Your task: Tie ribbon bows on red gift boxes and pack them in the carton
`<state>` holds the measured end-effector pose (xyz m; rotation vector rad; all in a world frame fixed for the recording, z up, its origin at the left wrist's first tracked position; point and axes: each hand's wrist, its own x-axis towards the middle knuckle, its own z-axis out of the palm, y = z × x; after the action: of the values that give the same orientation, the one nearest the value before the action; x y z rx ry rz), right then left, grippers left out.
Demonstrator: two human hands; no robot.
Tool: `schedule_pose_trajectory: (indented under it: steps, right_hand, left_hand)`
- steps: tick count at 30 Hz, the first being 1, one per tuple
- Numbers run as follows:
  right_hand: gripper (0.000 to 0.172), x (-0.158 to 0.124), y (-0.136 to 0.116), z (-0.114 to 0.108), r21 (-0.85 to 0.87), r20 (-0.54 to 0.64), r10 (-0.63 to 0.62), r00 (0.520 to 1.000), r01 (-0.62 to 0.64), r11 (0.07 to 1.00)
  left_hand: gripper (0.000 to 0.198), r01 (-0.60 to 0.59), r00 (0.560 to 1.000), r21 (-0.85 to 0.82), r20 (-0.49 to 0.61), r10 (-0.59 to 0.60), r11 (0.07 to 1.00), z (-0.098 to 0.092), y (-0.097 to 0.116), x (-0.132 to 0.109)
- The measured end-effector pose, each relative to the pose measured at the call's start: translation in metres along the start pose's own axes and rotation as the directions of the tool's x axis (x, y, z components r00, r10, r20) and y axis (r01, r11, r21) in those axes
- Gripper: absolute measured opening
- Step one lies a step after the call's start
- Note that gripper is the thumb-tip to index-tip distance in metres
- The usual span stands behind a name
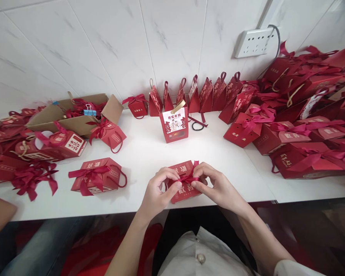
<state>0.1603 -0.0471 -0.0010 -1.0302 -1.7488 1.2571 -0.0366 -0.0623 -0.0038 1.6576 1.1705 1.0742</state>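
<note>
In front of me a red gift box with gold lettering lies near the table's front edge. A dark red ribbon crosses its top, gathered at the middle. My left hand pinches the ribbon on the left side between thumb and fingers. On the other side my right hand grips the ribbon too, a short end sticking up by the fingers. Left of my hands sits another red gift box with a tied bow and a cord handle. Behind stands an upright box with a white printed front.
A row of red boxes lines the tiled wall. Many bow-tied boxes pile up at right. At left are a cardboard carton, a blue binder clip and a ribbon heap. A power strip hangs on the wall.
</note>
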Motion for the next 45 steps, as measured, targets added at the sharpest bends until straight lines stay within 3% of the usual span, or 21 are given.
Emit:
schedule_pose_trajectory:
  steps: [8, 12, 18, 22, 27, 35, 45]
  right_hand:
    - [0.013, 0.0, 0.002, 0.002, -0.021, 0.006, 0.05, 0.999, -0.05, 0.999]
    - [0.015, -0.001, -0.001, 0.001, -0.055, 0.006, 0.043, 0.999, -0.043, 0.998]
    - [0.014, 0.0, -0.004, 0.0, -0.111, 0.015, 0.018, 1.0, -0.017, 0.994]
    - [0.014, 0.0, -0.004, 0.0, -0.125, 0.014, 0.013, 1.0, -0.011, 0.992]
    - [0.014, 0.0, -0.004, 0.001, -0.134, 0.007, 0.014, 1.0, -0.012, 0.991]
    - [0.012, -0.001, -0.006, 0.002, -0.119, 0.024, 0.033, 0.999, -0.03, 0.992]
    - [0.012, -0.003, -0.009, -0.001, -0.161, 0.021, 0.023, 1.0, -0.019, 0.987]
  left_hand:
    - [0.013, 0.026, 1.0, 0.064, -0.002, -0.026, 0.998, 0.0, 0.0, 0.0]
    - [0.014, 0.0, 1.0, 0.187, 0.031, -0.006, 0.982, -0.004, 0.006, 0.0]
    - [0.005, -0.023, 0.997, 0.548, 0.076, -0.023, 0.836, -0.007, 0.023, -0.003]
    - [0.011, -0.025, 0.995, 0.662, 0.085, -0.042, 0.749, -0.005, 0.03, -0.01]
    - [0.016, -0.013, 0.997, 0.654, 0.063, -0.037, 0.756, -0.003, 0.028, -0.017]
    - [0.014, 0.055, 0.998, 0.46, -0.007, -0.059, 0.886, -0.005, 0.018, -0.022]
    - [0.018, 0.054, 0.995, 0.622, -0.095, 0.007, 0.781, 0.009, 0.017, -0.026]
